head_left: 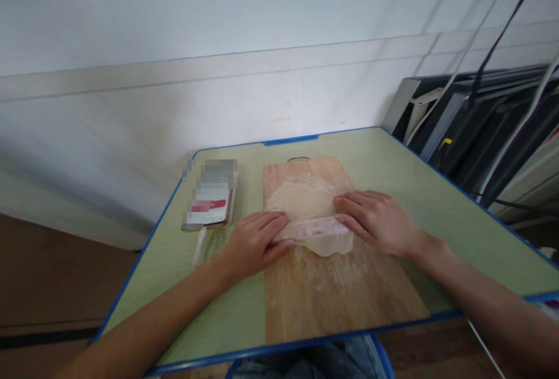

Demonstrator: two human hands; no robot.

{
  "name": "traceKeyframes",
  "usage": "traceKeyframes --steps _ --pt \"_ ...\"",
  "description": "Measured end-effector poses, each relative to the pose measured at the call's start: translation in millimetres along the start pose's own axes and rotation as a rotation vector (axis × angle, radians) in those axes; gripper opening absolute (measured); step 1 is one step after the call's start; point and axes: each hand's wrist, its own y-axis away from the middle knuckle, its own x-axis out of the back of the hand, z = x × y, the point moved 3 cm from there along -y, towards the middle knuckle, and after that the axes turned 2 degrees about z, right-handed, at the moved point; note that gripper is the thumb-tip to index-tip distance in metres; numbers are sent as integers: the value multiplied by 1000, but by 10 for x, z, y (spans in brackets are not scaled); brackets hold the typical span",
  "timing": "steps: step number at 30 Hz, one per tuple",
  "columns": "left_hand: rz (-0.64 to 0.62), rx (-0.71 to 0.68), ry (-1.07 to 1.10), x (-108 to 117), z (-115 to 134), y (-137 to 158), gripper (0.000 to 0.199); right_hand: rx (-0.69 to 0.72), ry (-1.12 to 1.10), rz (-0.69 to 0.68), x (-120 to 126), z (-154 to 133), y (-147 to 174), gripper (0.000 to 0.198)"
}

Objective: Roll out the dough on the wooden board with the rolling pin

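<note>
A thin sheet of floured dough point(301, 198) lies on a wooden cutting board point(340, 303). Across its near part runs a pale rolling pin point(312, 229), and a flap of dough hangs out on the near side of it. The dough seems to be partly wound round the pin. My left hand point(262, 238) grips the pin's left end, thumb on the near side and fingers over the top. At the other end my right hand point(375, 219) is closed on the pin in the same way. The pin's ends are hidden under both hands.
The board rests on a green table point(174, 297) with a blue rim. A phone point(213, 198), partly blurred out, lies at the left with a white cable point(200, 246) beside it. A white wall point(244, 99) stands behind; dark flat panels point(489, 117) lean at the right.
</note>
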Motion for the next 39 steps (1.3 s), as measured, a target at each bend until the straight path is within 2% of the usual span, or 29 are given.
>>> traceKeyframes --steps 5,9,12,17,26,35,39 --pt "-35 0 -47 51 14 -7 43 101 99 91 8 55 38 45" --pt "-13 -64 -136 91 82 -41 45 124 171 78 7 114 41 48" --pt "-89 -32 -196 76 116 -62 47 112 183 58 13 175 33 51" --pt "-256 70 -130 26 118 -67 40 43 197 67 25 341 47 55" --pt "-319 124 -110 -4 93 -57 36 31 121 62 5 404 32 54" --pt "-226 98 -47 43 41 -54 30 -129 25 33 13 305 8 47" --pt "-230 89 -81 85 69 -68 39 -153 -19 24 -2 297 -12 46"
